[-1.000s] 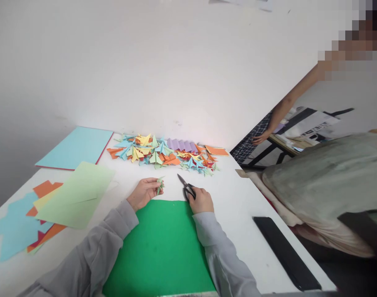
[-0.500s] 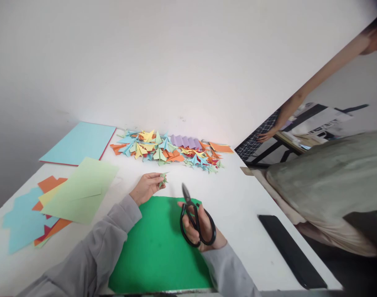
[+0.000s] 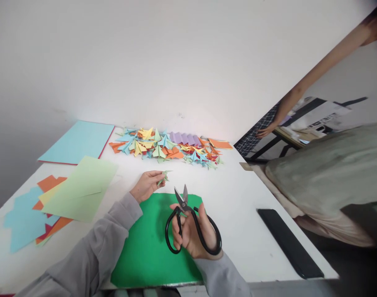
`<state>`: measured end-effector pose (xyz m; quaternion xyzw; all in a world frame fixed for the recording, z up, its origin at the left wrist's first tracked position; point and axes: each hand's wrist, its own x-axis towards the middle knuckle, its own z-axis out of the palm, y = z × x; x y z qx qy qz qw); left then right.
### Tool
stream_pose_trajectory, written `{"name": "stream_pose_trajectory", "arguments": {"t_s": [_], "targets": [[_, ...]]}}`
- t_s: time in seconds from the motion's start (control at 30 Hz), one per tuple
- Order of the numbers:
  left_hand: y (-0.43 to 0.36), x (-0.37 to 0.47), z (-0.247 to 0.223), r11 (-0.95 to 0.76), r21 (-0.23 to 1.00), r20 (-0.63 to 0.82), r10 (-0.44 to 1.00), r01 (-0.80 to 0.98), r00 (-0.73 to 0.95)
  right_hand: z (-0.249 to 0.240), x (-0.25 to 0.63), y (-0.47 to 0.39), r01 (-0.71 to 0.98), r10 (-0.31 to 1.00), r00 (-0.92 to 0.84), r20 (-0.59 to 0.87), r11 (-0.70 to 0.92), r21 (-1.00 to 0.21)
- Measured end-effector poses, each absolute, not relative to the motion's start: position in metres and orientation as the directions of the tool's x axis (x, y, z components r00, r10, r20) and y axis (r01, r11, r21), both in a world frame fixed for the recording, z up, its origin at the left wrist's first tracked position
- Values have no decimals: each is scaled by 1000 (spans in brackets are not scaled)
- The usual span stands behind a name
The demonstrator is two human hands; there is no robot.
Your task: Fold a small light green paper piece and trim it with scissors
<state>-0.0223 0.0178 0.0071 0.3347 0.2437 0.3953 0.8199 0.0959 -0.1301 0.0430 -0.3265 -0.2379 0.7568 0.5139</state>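
Between the fingertips of my left hand is a small folded light green paper piece, held above the table just behind the green mat. My right hand grips black-handled scissors over the mat's right part, fingers through the loops. The scissor blades are spread and point up, away from me, a short distance right of the green paper and not touching it.
Folded colored papers lie in a long heap by the wall. Light green sheets and paper scraps sit left, near a blue sheet stack. A black case lies right. Beyond the table, people stand at the right.
The scissors in my right hand have opened and turned, their blades moving slightly left. My left hand keeps the green paper, now tilted a little differently.
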Motion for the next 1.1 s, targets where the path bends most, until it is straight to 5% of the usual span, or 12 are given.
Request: {"name": "stream_pose_trajectory", "arguments": {"t_s": [1.1], "targets": [[15, -24, 11, 470, 761, -140, 792, -448, 594, 43, 93, -122, -682, 910, -334, -247, -414, -603]]}}
